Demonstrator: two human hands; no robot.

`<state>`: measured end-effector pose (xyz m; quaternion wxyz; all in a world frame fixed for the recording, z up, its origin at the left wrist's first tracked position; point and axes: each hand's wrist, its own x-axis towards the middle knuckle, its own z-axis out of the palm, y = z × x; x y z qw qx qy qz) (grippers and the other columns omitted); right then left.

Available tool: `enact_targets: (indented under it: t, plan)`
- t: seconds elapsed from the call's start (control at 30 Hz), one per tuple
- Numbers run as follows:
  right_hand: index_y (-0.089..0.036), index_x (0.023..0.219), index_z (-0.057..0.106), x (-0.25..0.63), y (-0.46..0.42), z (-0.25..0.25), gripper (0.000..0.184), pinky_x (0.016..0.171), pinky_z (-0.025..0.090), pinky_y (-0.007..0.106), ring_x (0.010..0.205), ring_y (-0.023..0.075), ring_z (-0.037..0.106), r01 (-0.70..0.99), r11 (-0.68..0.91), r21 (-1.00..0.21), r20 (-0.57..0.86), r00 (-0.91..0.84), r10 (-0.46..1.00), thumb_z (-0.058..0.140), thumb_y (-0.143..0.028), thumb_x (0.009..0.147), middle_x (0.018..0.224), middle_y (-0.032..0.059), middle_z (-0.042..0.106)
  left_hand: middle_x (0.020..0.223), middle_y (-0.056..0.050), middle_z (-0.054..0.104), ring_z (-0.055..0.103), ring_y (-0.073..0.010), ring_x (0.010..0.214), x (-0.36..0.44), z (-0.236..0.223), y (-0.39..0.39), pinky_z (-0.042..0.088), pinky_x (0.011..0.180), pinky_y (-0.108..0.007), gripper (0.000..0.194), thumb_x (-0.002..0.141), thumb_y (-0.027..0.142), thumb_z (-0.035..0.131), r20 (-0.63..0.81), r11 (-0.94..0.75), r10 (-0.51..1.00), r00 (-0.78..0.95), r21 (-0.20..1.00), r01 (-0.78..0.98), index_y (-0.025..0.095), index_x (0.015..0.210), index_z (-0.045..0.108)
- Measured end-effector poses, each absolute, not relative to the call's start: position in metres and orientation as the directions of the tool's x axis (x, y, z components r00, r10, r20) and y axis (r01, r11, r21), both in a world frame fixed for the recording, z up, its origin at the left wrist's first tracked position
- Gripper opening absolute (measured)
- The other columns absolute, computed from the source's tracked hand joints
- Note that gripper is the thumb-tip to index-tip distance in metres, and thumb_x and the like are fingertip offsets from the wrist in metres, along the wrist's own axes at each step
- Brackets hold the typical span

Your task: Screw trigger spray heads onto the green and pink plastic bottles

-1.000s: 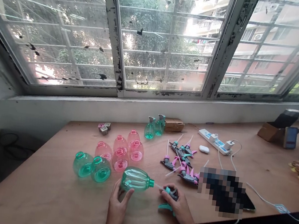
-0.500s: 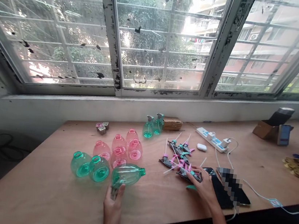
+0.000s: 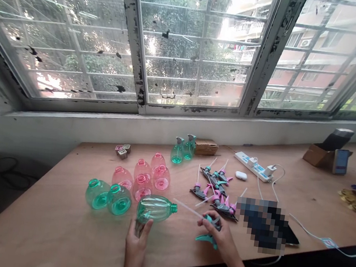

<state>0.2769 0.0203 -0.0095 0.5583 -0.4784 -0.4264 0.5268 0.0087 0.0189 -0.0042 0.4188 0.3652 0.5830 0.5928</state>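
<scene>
A clear green spray bottle body (image 3: 156, 208) lies sideways in my left hand (image 3: 138, 235), its open neck facing right. My right hand (image 3: 219, 233) is closed on a green-and-grey trigger sprayer (image 3: 207, 238). The sprayer's pale dip tube (image 3: 186, 207) points left, its tip close to the bottle's mouth. Two green bottles (image 3: 119, 199) without tops stand left of my left hand, with several pink bottles (image 3: 142, 186) behind. Several loose trigger sprayers (image 3: 218, 191), pink or green with grey, lie beyond my right hand.
Two green bottles with sprayer tops (image 3: 177, 151) stand at the back beside a cardboard box (image 3: 206, 147). A white power strip (image 3: 254, 166), an earphone case (image 3: 241, 175) and blurred-out dark devices (image 3: 280, 226) lie to the right. Small printed blocks (image 3: 122, 151) sit back left.
My right hand has lifted a green trigger sprayer out of the pile and brought it left, toward the bottle. My left hand has shifted the bottle slightly right.
</scene>
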Motion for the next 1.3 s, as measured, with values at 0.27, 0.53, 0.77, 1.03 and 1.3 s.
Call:
enact_targets:
  t: [0.27,0.53,0.77,1.03,1.3]
  plan:
    - [-0.021,0.096,0.065,0.253,0.022,-0.034,0.040,0.056,0.050,0.029,0.055,0.0155,0.060,-0.344,-0.025,-0.939,-0.049,0.059,0.997,0.079,-0.052,0.075,0.069,-0.0017,0.068,0.134,-0.014,0.065,0.060,-0.0295,0.126,0.009,-0.005,0.016,0.044,0.108,-0.039,0.075,0.079,0.060,0.068,-0.046,0.021,0.902,-0.430,0.998,-0.062,0.020,0.140,0.049]
    - [-0.019,0.095,0.066,0.254,0.021,-0.035,0.039,0.056,0.050,0.030,0.056,0.0158,0.061,-0.300,-0.039,-0.953,-0.046,0.017,0.999,0.079,-0.051,0.076,0.069,-0.0004,0.068,0.137,-0.011,0.062,0.053,-0.0281,0.133,0.006,-0.010,0.016,0.038,0.113,-0.039,0.066,0.086,0.057,0.062,-0.020,-0.001,0.901,-0.433,0.999,-0.049,0.023,0.141,0.046]
    - [-0.018,0.100,0.069,0.254,0.020,-0.024,0.035,0.062,0.052,0.032,0.062,0.0179,0.064,-0.184,-0.047,-0.982,-0.038,-0.050,0.998,0.078,-0.045,0.079,0.075,0.0019,0.074,0.143,-0.011,0.057,0.055,-0.0283,0.132,0.013,-0.018,0.018,0.042,0.112,-0.040,0.063,0.082,0.046,0.072,0.050,-0.050,0.985,-0.165,0.999,0.005,0.023,0.137,0.050]
    - [-0.019,0.096,0.068,0.250,0.019,-0.022,0.034,0.062,0.055,0.034,0.059,0.0183,0.064,-0.118,-0.048,-0.992,-0.042,-0.051,0.998,0.076,-0.048,0.080,0.065,-0.0014,0.071,0.146,-0.009,0.055,0.049,-0.0288,0.139,0.016,-0.015,0.018,0.034,0.119,-0.044,0.062,0.079,0.032,0.076,0.053,-0.051,0.998,-0.030,0.997,0.049,0.025,0.136,0.052]
    - [-0.021,0.094,0.065,0.220,0.022,-0.014,0.035,0.063,0.057,0.032,0.062,0.0182,0.067,-0.134,-0.050,-0.990,-0.040,-0.075,0.996,0.075,-0.051,0.080,0.065,-0.0024,0.070,0.135,-0.011,0.064,0.062,-0.0303,0.126,0.011,-0.012,0.023,0.050,0.106,-0.043,0.070,0.075,0.039,0.078,-0.026,0.014,0.988,-0.153,0.997,-0.079,0.024,0.134,0.044]
